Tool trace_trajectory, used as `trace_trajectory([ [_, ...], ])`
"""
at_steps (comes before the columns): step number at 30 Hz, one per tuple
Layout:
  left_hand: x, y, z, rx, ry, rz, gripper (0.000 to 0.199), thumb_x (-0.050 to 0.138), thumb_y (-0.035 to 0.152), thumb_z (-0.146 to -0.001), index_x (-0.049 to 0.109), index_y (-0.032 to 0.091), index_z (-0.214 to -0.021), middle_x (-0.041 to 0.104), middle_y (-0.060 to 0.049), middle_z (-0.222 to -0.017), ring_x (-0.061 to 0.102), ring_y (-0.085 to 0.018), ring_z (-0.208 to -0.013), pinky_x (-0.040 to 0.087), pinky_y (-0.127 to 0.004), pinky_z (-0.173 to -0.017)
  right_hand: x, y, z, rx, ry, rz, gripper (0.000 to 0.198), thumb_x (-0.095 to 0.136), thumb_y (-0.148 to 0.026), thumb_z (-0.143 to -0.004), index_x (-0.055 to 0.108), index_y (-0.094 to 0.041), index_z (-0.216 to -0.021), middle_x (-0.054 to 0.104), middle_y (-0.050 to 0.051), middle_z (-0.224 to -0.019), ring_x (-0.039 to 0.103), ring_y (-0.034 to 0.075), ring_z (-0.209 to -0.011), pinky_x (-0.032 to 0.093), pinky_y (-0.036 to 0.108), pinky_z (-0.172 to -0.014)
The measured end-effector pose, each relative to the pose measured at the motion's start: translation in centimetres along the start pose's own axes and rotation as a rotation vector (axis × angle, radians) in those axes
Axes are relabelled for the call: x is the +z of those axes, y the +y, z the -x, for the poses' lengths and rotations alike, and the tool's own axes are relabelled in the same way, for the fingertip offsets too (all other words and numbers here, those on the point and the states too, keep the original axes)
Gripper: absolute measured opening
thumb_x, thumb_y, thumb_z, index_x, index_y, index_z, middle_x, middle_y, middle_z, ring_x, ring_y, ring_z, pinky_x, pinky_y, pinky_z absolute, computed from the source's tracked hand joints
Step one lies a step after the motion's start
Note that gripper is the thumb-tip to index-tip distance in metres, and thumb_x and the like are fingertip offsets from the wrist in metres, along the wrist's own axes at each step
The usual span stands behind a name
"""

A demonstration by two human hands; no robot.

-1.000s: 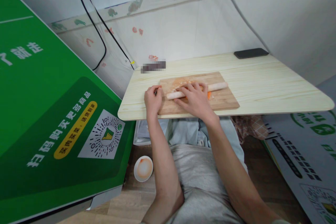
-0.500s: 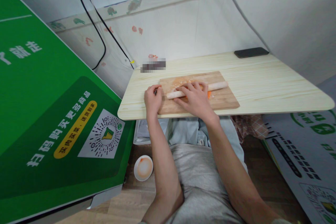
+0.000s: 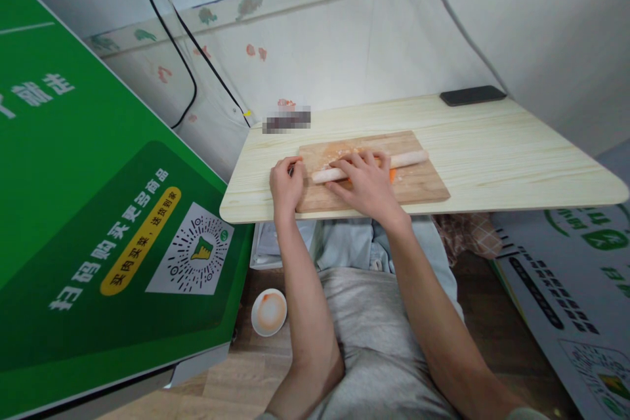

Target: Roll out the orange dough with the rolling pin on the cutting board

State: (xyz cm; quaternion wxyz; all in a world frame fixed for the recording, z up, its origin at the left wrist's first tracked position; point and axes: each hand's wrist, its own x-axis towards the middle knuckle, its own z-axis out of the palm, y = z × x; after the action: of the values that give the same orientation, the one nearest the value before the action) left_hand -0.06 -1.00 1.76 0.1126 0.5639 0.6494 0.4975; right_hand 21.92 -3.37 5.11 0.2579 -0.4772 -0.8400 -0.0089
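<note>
A pale wooden rolling pin (image 3: 409, 159) lies across a wooden cutting board (image 3: 418, 187), tilted slightly up to the right. My right hand (image 3: 367, 182) is over its middle, fingers on the far side and thumb on the near side. Under the pin, next to that hand, shows a bit of a flat orange piece (image 3: 392, 175); the rest is hidden. My left hand (image 3: 287, 187) is closed at the board's left edge. Something small and dark, with a trace of orange, shows by its fingertips, too small to name. Pale crumbs and an orange stain mark the board.
The light wood table (image 3: 531, 157) stands against the wall. A black phone (image 3: 472, 96) lies at its back right, and a blurred-out item (image 3: 286, 120) at its back left. Below left, a white bowl (image 3: 268, 312) with orange residue is on the floor. A green panel (image 3: 98, 210) borders the left.
The view has shifted very slightly. Both hands, the rolling pin and the board keep nearly the same places.
</note>
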Motion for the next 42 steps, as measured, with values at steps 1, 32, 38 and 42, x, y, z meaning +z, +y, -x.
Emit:
trace_trajectory([
  [1, 0.01, -0.02, 0.00, 0.002, 0.002, 0.002, 0.024, 0.059, 0.027, -0.101, 0.082, 0.021, -0.108, 0.085, -0.011, -0.117, 0.076, -0.027, -0.111, 0.058, -0.043, -0.108, 0.02, 0.02, 0.00, -0.001, 0.001, -0.002, 0.039, 0.061, -0.052, -0.112, 0.076, -0.027, -0.138, 0.077, 0.011, -0.144, 0.054, 0.039, -0.137, 0.027, 0.058, -0.118],
  [32, 0.00, -0.16, -0.08, 0.005, -0.002, -0.010, 0.023, 0.060, 0.027, -0.101, 0.081, 0.022, -0.107, 0.085, -0.009, -0.117, 0.076, -0.026, -0.111, 0.058, -0.041, -0.108, -0.27, -0.38, -0.16, 0.025, 0.000, -0.013, 0.041, 0.060, -0.053, -0.111, 0.079, -0.027, -0.137, 0.077, 0.011, -0.143, 0.055, 0.040, -0.133, 0.027, 0.059, -0.118],
  [38, 0.04, -0.18, -0.11, 0.000, -0.002, -0.003, 0.023, 0.059, 0.026, -0.101, 0.082, 0.023, -0.107, 0.084, -0.009, -0.116, 0.075, -0.026, -0.111, 0.059, -0.041, -0.108, -0.25, -0.34, -0.17, 0.019, 0.006, -0.024, 0.041, 0.059, -0.053, -0.111, 0.079, -0.028, -0.135, 0.078, 0.012, -0.142, 0.055, 0.040, -0.132, 0.027, 0.060, -0.118],
  [42, -0.03, -0.07, -0.08, 0.000, -0.004, 0.002, 0.023, 0.060, 0.026, -0.101, 0.082, 0.022, -0.107, 0.085, -0.009, -0.117, 0.076, -0.027, -0.110, 0.058, -0.041, -0.107, -0.30, -0.42, -0.18, 0.029, -0.002, -0.031, 0.041, 0.059, -0.052, -0.111, 0.079, -0.027, -0.136, 0.077, 0.012, -0.143, 0.056, 0.041, -0.134, 0.027, 0.061, -0.119],
])
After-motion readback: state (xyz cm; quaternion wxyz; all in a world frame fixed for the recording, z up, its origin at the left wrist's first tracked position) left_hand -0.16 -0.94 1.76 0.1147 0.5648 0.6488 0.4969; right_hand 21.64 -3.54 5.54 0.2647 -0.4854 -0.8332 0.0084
